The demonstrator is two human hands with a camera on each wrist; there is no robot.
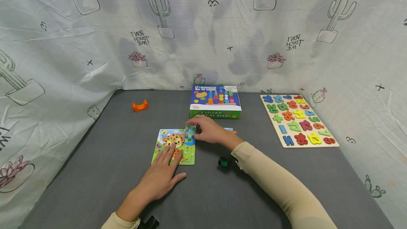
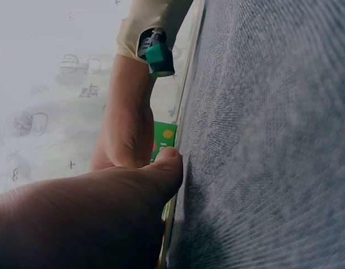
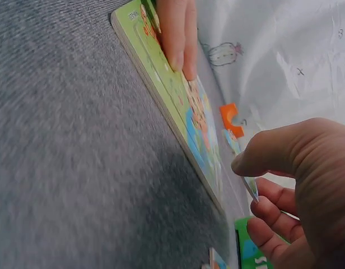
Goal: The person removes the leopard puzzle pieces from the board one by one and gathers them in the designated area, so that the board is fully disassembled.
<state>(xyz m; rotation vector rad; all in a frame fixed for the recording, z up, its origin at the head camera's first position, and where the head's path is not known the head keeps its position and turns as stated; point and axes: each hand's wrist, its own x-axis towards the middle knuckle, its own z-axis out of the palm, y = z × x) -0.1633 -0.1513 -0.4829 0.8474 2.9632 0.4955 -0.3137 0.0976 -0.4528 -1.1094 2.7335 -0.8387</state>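
Note:
A leopard jigsaw board [image 1: 155, 153], mostly green with a blue top, lies on the grey table. My left hand [image 1: 163, 176] rests on its lower part, fingers straight and thumb spread off to the side. At the board's upper right corner, my right hand [image 1: 208, 130] pinches a jigsaw piece [image 3: 234, 142] between thumb and fingers. In the right wrist view that piece is tilted up over the board, beside its picture. Another jigsaw piece [image 1: 229, 130] lies right of the board, partly hidden behind my right wrist.
A bead-set box [image 1: 215, 112] stands just behind my right hand. An orange curved block [image 1: 140, 106] sits at the back left. On the right lies a wooden number puzzle board [image 1: 279, 130] with colourful pieces. A patterned cloth [image 1: 197, 27] hangs behind the table.

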